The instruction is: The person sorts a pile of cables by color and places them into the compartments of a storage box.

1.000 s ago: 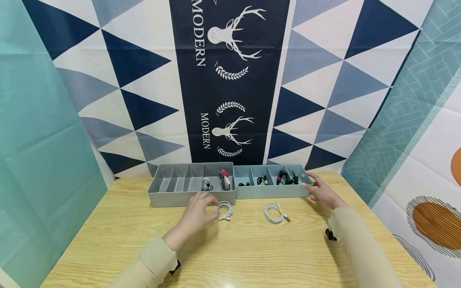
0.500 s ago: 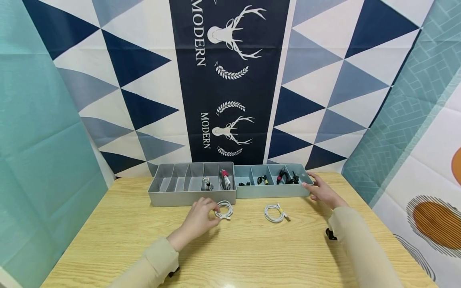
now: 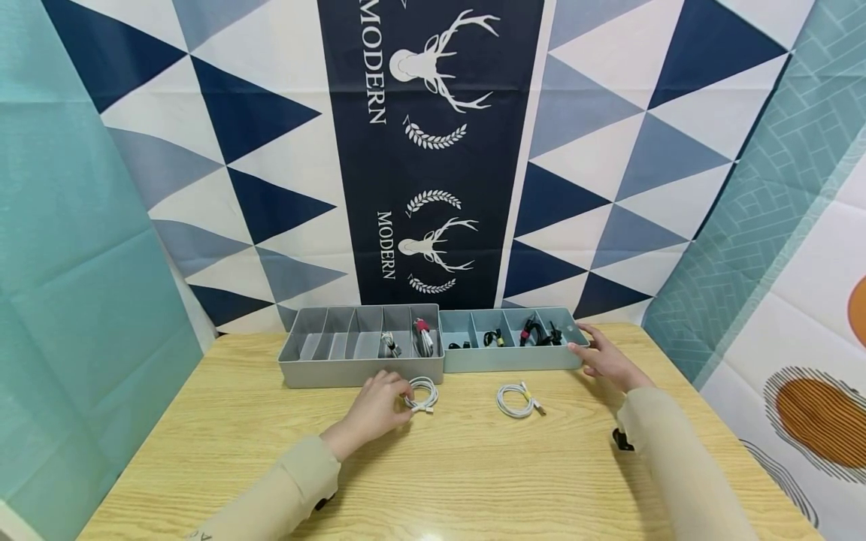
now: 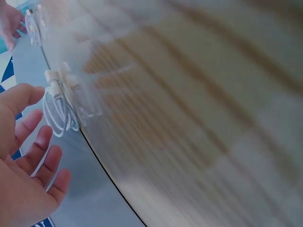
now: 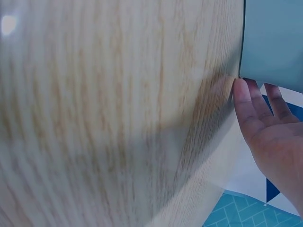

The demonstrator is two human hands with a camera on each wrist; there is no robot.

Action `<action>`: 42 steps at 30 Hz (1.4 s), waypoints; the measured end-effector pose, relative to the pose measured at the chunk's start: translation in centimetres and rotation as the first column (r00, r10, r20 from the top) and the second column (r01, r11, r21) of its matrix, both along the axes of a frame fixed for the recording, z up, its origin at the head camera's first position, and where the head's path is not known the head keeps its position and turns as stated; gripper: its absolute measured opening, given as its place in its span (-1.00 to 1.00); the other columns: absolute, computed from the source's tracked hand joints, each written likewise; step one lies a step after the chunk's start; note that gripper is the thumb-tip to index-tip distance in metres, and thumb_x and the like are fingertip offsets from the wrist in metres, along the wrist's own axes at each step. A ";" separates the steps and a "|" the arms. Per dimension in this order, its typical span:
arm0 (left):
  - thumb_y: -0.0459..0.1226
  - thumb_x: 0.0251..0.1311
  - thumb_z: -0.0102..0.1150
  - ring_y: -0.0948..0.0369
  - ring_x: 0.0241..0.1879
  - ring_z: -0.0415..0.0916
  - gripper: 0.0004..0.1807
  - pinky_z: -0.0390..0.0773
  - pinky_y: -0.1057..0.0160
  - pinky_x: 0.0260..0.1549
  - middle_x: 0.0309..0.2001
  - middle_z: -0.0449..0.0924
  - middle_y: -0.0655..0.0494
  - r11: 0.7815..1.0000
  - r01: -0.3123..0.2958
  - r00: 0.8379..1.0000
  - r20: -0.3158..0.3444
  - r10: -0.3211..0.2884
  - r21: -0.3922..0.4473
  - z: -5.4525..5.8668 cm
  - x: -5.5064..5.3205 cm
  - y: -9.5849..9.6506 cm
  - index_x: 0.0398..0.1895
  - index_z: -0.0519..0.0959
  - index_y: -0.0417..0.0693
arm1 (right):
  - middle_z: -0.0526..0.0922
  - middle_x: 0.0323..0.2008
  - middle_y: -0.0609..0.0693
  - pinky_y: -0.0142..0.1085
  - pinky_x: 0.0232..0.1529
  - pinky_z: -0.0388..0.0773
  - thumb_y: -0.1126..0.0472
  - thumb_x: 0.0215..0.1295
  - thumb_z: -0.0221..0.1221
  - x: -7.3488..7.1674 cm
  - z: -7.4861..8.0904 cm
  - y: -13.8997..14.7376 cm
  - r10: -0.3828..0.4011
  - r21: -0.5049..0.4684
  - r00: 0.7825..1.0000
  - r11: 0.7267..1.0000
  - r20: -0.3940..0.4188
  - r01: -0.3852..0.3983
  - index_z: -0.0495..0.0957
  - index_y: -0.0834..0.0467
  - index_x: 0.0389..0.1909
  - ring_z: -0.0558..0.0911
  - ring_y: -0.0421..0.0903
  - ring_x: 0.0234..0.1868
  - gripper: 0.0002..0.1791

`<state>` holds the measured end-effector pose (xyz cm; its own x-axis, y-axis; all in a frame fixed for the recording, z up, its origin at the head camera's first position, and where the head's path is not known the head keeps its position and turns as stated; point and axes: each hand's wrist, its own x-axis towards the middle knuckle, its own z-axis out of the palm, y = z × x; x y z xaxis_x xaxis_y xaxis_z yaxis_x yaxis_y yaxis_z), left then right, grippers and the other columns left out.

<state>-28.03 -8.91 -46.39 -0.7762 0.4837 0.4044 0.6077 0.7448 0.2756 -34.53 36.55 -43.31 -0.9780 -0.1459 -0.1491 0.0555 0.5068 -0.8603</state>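
Note:
My left hand point(image 3: 376, 406) is low over the table, thumb and forefinger at the left edge of a coiled white charging cable point(image 3: 435, 393). In the left wrist view its fingers are loosely bent and spread, a gap showing between thumb and forefinger beside the coil point(image 4: 57, 92). My right hand point(image 3: 607, 362) touches the right end of a light blue divided box point(image 3: 510, 361). In the right wrist view, mostly straight fingers point(image 5: 246, 106) meet the box's corner. A second coiled white cable point(image 3: 526, 391), with a yellow tie, lies on the table between the hands.
A grey divided box point(image 3: 325, 373) stands left of the blue one, end to end. Its two right compartments hold tied cables point(image 3: 422, 338). Black cables point(image 3: 534, 332) lie in the blue box. Behind the wooden table point(image 3: 460, 473) hangs a patterned cloth point(image 3: 433, 158).
My left hand has shifted slightly right and down, its fingertips now right at the white cable's edge. The cable itself stays in place, and so does my right hand at the blue box.

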 end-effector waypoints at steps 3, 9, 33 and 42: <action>-0.14 -0.25 0.35 0.29 -0.31 0.29 -0.77 0.28 0.26 -0.28 -0.36 0.47 0.32 1.000 -0.001 1.000 0.022 0.002 -0.017 0.0 -0.2 0.0 -0.44 0.55 0.13 | 0.10 0.14 0.38 -0.12 -0.18 0.43 -0.12 0.26 -0.04 0.0 0.1 0.0 0.002 0.002 1.000 1.000 0.004 -0.002 -0.34 -0.02 0.38 0.35 0.16 -0.01 -0.14; -0.15 -0.25 0.33 0.28 -0.31 0.27 -0.75 0.27 0.25 -0.28 -0.37 0.47 0.28 0.998 0.005 1.000 0.031 -0.003 -0.055 -0.1 -0.5 0.1 -0.39 0.57 0.14 | 0.09 0.15 0.38 -0.07 -0.11 0.41 -0.10 0.28 -0.06 0.2 0.2 -0.1 0.003 0.005 1.000 1.000 0.005 -0.003 -0.35 -0.02 0.38 0.34 0.17 0.03 -0.16; -0.10 -0.24 0.34 0.28 -0.39 0.24 -0.81 0.21 0.30 -0.38 -0.47 0.39 0.32 0.986 0.029 0.997 0.071 -0.017 -0.165 0.1 -0.7 0.6 -0.46 0.61 0.15 | 0.11 0.13 0.39 -0.10 -0.17 0.45 -0.06 0.30 -0.06 0.5 0.7 -0.4 -0.015 0.041 1.000 0.999 -0.004 0.016 -0.31 0.00 0.39 0.35 0.17 -0.02 -0.20; -0.11 -0.27 0.30 0.29 -0.40 0.22 -0.81 0.20 0.30 -0.37 -0.48 0.39 0.30 0.986 0.056 0.998 0.046 -0.049 -0.157 0.5 -0.4 0.6 -0.49 0.60 0.13 | 0.11 0.13 0.38 -0.10 -0.18 0.45 -0.09 0.28 -0.05 0.4 0.5 -0.4 -0.013 0.042 1.000 0.999 -0.010 0.013 -0.30 -0.02 0.39 0.35 0.18 -0.03 -0.19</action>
